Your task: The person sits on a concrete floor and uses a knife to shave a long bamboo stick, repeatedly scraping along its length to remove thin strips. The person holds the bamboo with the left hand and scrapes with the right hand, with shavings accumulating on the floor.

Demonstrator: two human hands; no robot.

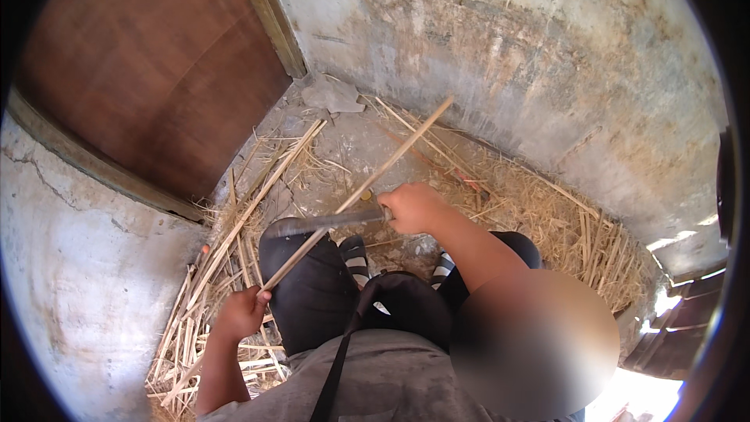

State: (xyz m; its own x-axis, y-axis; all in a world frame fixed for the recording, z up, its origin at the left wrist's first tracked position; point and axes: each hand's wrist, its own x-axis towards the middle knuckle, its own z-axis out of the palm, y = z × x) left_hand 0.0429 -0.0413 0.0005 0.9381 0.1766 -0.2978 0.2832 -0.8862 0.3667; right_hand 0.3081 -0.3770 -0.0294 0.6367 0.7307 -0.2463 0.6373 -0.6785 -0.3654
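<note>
Nearest my remote view, a black strap (337,367) crosses a grey shirt (391,379), and a blurred round patch (539,344) blocks what lies at lower right. The left hand (241,312) grasps a long pale strip (410,141), which slants up and away to the right, past the dark trouser leg (308,285). The right hand (414,207) is clenched around the handle of a long blade (336,221) that crosses the strip above the left knee; whether the edge bites, I cannot tell. Beyond the blade I see striped footwear (357,266) on the floor. Loose split strips (207,297) crowd the left side, while straw-like shavings (539,211) bank along the right. Farther off, a grey slab (334,95) sits in the corner, between a brown door panel (148,70) and a stained, peeling wall (508,47).
</note>
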